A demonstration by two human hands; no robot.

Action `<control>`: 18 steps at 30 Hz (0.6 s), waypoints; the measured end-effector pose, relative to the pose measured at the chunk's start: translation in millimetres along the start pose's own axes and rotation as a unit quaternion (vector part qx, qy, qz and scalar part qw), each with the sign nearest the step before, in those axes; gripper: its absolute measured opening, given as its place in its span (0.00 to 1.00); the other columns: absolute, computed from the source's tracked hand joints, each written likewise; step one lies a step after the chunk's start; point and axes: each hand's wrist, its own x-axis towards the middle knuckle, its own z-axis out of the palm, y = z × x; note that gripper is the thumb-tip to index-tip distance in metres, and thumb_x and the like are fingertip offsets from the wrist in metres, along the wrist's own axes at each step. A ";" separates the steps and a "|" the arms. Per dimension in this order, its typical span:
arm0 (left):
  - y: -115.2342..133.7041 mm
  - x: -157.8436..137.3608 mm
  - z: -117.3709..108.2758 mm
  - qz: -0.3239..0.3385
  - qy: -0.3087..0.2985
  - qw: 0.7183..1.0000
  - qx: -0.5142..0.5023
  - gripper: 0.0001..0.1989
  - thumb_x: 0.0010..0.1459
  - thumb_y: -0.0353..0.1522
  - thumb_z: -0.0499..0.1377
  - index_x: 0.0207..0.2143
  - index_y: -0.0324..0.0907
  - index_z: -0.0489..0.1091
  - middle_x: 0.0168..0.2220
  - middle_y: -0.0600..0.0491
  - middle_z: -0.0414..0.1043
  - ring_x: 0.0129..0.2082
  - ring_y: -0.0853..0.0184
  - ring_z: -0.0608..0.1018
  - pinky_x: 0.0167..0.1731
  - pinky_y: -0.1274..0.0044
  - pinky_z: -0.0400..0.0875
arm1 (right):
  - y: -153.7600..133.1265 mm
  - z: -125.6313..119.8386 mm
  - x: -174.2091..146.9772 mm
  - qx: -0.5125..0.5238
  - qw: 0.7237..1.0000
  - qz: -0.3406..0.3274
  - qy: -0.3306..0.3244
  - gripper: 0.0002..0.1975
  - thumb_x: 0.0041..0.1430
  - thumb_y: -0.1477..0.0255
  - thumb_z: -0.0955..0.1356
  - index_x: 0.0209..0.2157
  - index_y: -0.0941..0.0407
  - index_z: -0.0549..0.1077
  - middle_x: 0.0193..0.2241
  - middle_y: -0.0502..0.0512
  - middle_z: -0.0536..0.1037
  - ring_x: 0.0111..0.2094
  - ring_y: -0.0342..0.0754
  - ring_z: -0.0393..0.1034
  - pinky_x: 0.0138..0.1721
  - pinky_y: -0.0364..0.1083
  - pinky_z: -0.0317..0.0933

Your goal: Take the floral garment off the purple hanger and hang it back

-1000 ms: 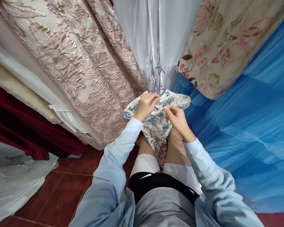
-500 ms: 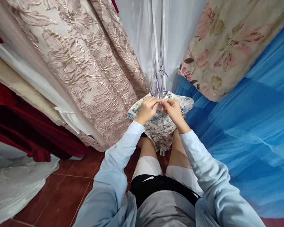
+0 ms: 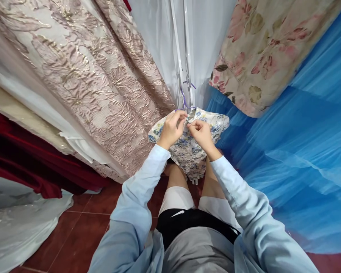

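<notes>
A white garment with a blue and yellow floral print (image 3: 189,151) hangs in front of my legs on a purple hanger (image 3: 183,99). My left hand (image 3: 172,129) pinches the garment near its neck opening, with thumb and forefinger close together. Just beside it, slightly lower, my right hand (image 3: 200,132) is closed in a pinch at the same neck edge. The small detail between the fingertips is too fine to make out. The garment's shoulders spread out on both sides of my hands, and its lower edge hangs between my knees.
White metal rails (image 3: 189,49) rise behind the hanger. A pink brocade gown (image 3: 102,83) hangs at left, with a dark red garment (image 3: 19,155) farther left. A floral cloth (image 3: 252,57) and blue tulle (image 3: 295,163) hang at right. Red tiles (image 3: 71,235) cover the floor.
My fingertips have drawn slightly apart, the right hand now lower than the left. The neck opening shows more between them. The view has shifted a little.
</notes>
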 end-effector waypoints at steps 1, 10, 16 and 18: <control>0.3 2.8 0.7 -0.009 0.011 1.000 -0.004 0.07 0.70 0.33 0.54 0.46 0.42 0.69 0.42 0.48 0.77 0.44 0.64 0.80 0.49 0.71 0.74 | 1.5 1.3 2.1 -0.002 1.000 -0.003 -0.001 0.13 0.56 0.64 0.68 0.22 0.53 0.64 0.15 0.44 0.63 0.18 0.40 0.53 0.22 0.42 0.47; -76.9 32.7 -47.5 -0.092 0.258 0.948 -0.163 0.18 0.61 0.35 0.68 0.44 0.43 0.61 0.41 0.54 0.68 0.34 0.74 0.78 0.40 0.77 0.75 | 48.5 -2.9 -15.2 -0.159 0.985 0.043 -0.049 0.11 0.54 0.71 0.67 0.20 0.54 0.64 0.18 0.46 0.67 0.22 0.42 0.59 0.27 0.42 0.51; -136.3 -54.6 -81.4 -0.336 0.315 0.832 -0.311 0.27 0.47 0.32 0.73 0.42 0.45 0.60 0.29 0.60 0.67 0.26 0.74 0.73 0.31 0.78 0.67 | 60.6 6.8 -52.5 -0.206 0.965 0.072 -0.147 0.06 0.53 0.73 0.67 0.23 0.56 0.69 0.21 0.49 0.73 0.24 0.45 0.65 0.29 0.43 0.54; -135.3 -92.4 -73.7 -0.375 0.332 0.807 -0.312 0.29 0.43 0.36 0.74 0.41 0.45 0.60 0.29 0.60 0.68 0.27 0.73 0.73 0.31 0.78 0.68 | 60.7 13.3 -58.5 -0.240 0.951 0.086 -0.174 0.06 0.54 0.73 0.67 0.24 0.56 0.71 0.22 0.50 0.75 0.25 0.45 0.66 0.29 0.43 0.53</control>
